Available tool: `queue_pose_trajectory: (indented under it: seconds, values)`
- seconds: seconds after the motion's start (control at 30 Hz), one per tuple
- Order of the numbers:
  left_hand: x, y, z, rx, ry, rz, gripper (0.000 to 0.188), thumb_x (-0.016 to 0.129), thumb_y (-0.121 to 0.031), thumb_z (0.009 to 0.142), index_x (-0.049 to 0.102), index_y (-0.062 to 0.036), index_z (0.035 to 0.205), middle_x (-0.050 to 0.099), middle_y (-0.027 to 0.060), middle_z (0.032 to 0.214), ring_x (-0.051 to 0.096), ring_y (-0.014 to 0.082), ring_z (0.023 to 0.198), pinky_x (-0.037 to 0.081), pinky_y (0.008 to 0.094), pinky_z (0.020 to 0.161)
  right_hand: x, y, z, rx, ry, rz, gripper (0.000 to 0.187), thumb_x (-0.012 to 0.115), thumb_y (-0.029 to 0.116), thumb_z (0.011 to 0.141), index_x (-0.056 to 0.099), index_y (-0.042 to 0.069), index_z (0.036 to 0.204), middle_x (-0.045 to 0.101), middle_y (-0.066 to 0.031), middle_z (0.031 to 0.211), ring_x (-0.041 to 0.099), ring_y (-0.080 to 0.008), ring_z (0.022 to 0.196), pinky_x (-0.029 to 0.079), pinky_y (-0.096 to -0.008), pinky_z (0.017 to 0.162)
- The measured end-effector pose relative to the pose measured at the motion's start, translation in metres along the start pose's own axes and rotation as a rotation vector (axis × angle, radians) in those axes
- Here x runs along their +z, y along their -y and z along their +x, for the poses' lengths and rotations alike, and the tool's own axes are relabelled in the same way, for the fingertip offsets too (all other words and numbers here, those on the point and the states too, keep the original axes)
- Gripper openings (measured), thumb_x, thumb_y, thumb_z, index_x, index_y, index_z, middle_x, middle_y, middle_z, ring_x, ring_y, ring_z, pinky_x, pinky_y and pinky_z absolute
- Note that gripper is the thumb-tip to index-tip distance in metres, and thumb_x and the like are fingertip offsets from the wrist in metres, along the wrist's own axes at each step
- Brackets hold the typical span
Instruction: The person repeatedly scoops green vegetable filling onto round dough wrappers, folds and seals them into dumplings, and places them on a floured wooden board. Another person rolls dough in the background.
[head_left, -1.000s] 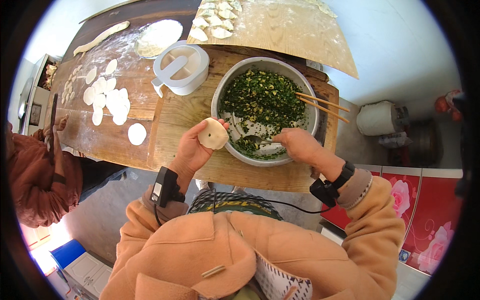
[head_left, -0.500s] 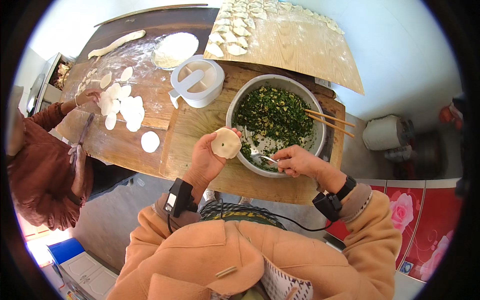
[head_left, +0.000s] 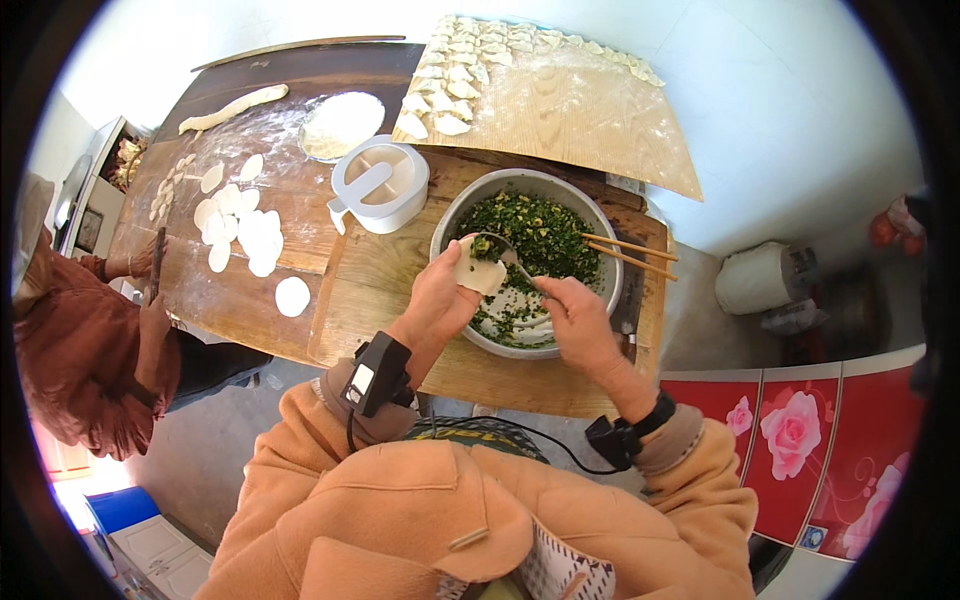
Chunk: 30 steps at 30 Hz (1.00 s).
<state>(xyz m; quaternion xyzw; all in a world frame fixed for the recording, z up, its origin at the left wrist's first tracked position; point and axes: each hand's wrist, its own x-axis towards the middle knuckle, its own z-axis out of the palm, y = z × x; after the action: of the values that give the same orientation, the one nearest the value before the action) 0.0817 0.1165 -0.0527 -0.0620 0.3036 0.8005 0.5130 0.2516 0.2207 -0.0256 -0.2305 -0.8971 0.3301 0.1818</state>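
Flour-dusted wooden tabletop [head_left: 380, 275]: left hand [head_left: 440, 300] cups a soft, tearable dough wrapper [head_left: 478, 275] over the metal bowl [head_left: 600, 300]; right hand [head_left: 575, 320] grips a spoon [head_left: 505, 258], loading greens filling; best supported underneath.

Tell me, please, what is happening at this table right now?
A person is filling dumplings. The left hand cups a round wrapper, while the right hand spoons green filling onto it over the metal bowl. Chopsticks rest on the bowl's rim. Finished dumplings line the board beyond.
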Motion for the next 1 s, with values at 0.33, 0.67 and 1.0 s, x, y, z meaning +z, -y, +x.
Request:
queue_pose_trajectory:
  seconds: [0.33, 0.67, 1.0]
  values:
    - [0.008, -0.003, 0.004, -0.118, -0.063, -0.106, 0.042, 0.025, -0.023, 0.106, 0.04, 0.0093, 0.129, 0.053, 0.0217, 0.126, 0.053, 0.0313, 0.116, 0.042, 0.0436, 0.105, 0.002, -0.003, -0.029, -0.368, -0.07, -0.473, 0.053, 0.055, -0.005, 0.078, 0.052, -0.001, 0.13, 0.055, -0.0125, 0.103, 0.058, -0.027, 0.089, 0.051, -0.0351, 0.072]
    - [-0.033, -0.041, -0.022, -0.051, 0.057, -0.023, 0.039, 0.028, -0.024, 0.105, 0.045, 0.0017, 0.129, 0.053, 0.0211, 0.13, 0.051, 0.0341, 0.123, 0.045, 0.0464, 0.103, -0.028, -0.018, -0.008, -0.094, 0.336, -0.509, 0.034, 0.053, 0.0, 0.08, 0.058, 0.008, 0.112, 0.056, -0.0127, 0.097, 0.062, -0.0372, 0.081, 0.051, -0.0468, 0.068]
    - [-0.049, -0.036, -0.024, -0.047, -0.046, -0.025, 0.041, 0.026, -0.022, 0.105, 0.043, 0.0038, 0.132, 0.052, 0.0201, 0.131, 0.05, 0.0336, 0.124, 0.045, 0.047, 0.104, -0.017, -0.012, 0.02, 0.146, 0.821, -0.437, 0.026, 0.056, 0.002, 0.079, 0.068, 0.005, 0.102, 0.067, -0.0197, 0.091, 0.065, -0.0384, 0.091, 0.053, -0.0448, 0.078]
